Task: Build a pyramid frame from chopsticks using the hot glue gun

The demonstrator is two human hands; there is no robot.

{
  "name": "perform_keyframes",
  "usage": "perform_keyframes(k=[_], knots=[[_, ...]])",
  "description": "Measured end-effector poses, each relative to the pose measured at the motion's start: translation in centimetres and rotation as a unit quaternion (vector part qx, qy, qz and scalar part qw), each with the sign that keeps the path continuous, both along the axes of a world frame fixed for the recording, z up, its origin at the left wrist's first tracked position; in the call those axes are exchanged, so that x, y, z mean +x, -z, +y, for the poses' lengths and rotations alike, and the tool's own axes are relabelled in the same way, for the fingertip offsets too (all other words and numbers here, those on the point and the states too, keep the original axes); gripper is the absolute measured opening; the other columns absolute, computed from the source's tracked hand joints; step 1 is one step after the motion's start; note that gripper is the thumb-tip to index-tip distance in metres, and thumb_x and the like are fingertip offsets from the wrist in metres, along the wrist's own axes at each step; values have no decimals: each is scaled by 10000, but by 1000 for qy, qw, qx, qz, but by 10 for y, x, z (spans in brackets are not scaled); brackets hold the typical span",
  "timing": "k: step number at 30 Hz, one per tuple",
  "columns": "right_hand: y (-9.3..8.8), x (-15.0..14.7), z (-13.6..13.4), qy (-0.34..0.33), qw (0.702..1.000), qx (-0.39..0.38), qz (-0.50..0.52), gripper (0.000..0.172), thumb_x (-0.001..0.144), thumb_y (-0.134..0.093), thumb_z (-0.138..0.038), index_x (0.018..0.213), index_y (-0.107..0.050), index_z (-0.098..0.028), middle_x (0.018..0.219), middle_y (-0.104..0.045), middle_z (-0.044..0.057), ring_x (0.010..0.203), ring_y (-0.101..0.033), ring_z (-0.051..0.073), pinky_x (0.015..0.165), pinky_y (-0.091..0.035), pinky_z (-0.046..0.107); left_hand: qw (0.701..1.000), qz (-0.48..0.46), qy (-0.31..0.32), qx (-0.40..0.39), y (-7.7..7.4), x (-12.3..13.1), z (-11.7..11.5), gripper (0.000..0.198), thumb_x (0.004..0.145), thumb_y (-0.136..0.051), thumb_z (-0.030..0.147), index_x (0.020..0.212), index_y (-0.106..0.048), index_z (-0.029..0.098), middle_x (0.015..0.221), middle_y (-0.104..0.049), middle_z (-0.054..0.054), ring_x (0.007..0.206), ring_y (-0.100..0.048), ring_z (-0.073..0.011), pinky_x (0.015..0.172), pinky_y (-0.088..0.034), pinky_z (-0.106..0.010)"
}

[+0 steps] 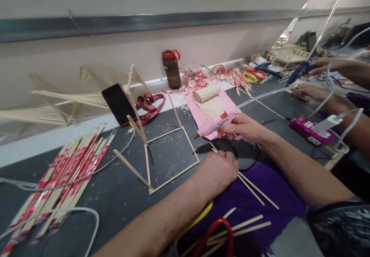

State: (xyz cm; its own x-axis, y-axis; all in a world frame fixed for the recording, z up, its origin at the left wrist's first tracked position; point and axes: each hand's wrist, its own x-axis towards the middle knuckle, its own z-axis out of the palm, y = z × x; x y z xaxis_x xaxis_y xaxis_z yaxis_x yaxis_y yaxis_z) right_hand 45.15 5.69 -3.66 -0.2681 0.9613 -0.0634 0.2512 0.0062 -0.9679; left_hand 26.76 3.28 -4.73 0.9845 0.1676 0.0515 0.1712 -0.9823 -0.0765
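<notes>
My left hand (216,170) is closed around two thin wooden sticks (259,191), probably chopsticks, whose ends stick out on both sides of the fist. A pink glue gun (215,124) is gripped in my right hand (241,128), its metal nozzle pointing left and down above the left hand; a clear glue stick extends from its back. Left of both hands stands a wooden stick frame (173,178), a four-sided base on the table with several sticks rising from its corners. More loose sticks (245,225) and red-and-yellow scissors (229,234) lie on purple cloth near me.
Packaged chopsticks (66,172) and white cables lie at left. Along the wall are a phone (120,104), a red lanyard (147,108), a bottle (172,70) and wrappers. A purple power strip (310,130) sits at right. There, a co-worker's hands hold a blue glue gun (300,72).
</notes>
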Motion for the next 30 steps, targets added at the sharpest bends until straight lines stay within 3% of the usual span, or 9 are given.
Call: perform_keyframes(k=[5, 10, 13, 16, 18, 20, 22, 26, 30], knots=[[1, 1, 1, 27, 999, 25, 6, 407, 800, -574, -500, 788, -662, -103, 523, -493, -23, 459, -402, 61, 424, -257, 195, 1000, -18, 5, 25, -19, -6, 6, 123, 853, -445, 119, 836, -563, 149, 791, -590, -70, 665, -586, -217, 514, -448, -323], [4, 0, 4, 31, 999, 39, 22, 410, 812, -560, -493, 814, -664, -96, 514, -481, -25, 458, -393, 63, 424, -250, 197, 994, -70, -76, 17, -37, -34, 12, 164, 865, -421, 118, 893, -577, 158, 873, -634, -72, 746, -606, -200, 587, -469, -290], [5, -1, 5, 33, 998, 45, 38, 402, 804, -571, -486, 801, -663, -95, 522, -491, -18, 468, -407, 68, 428, -257, 202, 971, -158, -161, -76, -40, -53, 7, 149, 866, -454, 144, 901, -593, 185, 864, -652, -44, 741, -621, -168, 589, -459, -250], [6, -2, 5, 30, 997, 49, 50, 395, 797, -582, -482, 776, -661, -95, 525, -499, -15, 463, -406, 66, 424, -252, 202, 885, -253, -262, -291, -51, -69, -8, 107, 843, -542, 246, 931, -599, 231, 749, -629, 14, 605, -604, -112, 539, -448, -202], [6, -2, 4, 25, 997, 46, 49, 409, 803, -574, -493, 786, -664, -95, 522, -498, -15, 462, -404, 65, 421, -240, 200, 765, -312, -327, -459, -62, -78, -21, 304, 821, -572, 273, 1123, -542, 285, 652, -566, 59, 462, -541, -77, 455, -427, -175], [5, -4, 3, 21, 998, 41, 49, 426, 805, -566, -510, 799, -667, -96, 526, -505, -10, 466, -409, 67, 419, -235, 200, 650, -353, -376, -558, -71, -85, -32, 522, 801, -592, 280, 1289, -422, 349, 633, -532, 79, 386, -487, -58, 382, -385, -155], [5, -7, 2, 21, 998, 38, 51, 435, 797, -571, -522, 799, -668, -98, 539, -518, -2, 474, -420, 71, 420, -238, 201, 579, -366, -409, -603, -73, -93, -38, 570, 769, -627, 284, 1301, -434, 353, 649, -545, 71, 362, -468, -46, 349, -353, -140], [6, -11, 0, 18, 998, 40, 52, 425, 807, -564, -519, 804, -669, -108, 540, -511, -3, 484, -420, 76, 431, -248, 207, 533, -322, -419, -661, -57, -110, -35, 239, 735, -674, 309, 942, -697, 193, 686, -606, 3, 391, -487, -36, 362, -375, -135], [8, -12, -1, 18, 998, 46, 49, 417, 814, -555, -517, 805, -670, -116, 548, -515, -2, 487, -414, 78, 438, -255, 212, 501, -289, -369, -727, -43, -125, -25, 244, 758, -668, 301, 973, -714, 194, 711, -625, -16, 433, -514, -49, 395, -415, -147]])
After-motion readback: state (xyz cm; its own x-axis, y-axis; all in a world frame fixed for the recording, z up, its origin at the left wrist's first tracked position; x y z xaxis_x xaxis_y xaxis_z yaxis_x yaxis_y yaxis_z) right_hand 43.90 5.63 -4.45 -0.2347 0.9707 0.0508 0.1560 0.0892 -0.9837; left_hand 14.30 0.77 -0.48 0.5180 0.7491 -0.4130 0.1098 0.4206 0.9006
